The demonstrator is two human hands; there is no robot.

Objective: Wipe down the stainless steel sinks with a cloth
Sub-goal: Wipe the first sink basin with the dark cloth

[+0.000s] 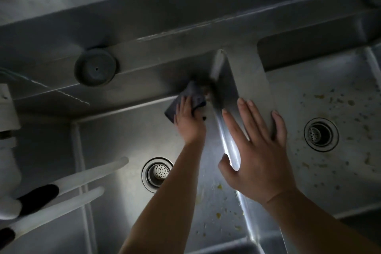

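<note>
Two stainless steel sink basins lie below me. In the left basin (115,136), my left hand (188,121) presses a dark blue-grey cloth (192,94) flat against the far right corner, where the back wall meets the divider. My right hand (257,150) rests with fingers spread on the steel divider (253,80) between the basins, its fingertips reaching over the edge of the right basin (321,90). The cloth's upper edge is blurred.
Each basin has a round drain strainer: left drain (157,173), right drain (320,134). Yellowish food specks dot the right basin and the left basin's near right wall. A round cap (95,67) sits on the back ledge. White tube-like handles (82,181) reach in from the left.
</note>
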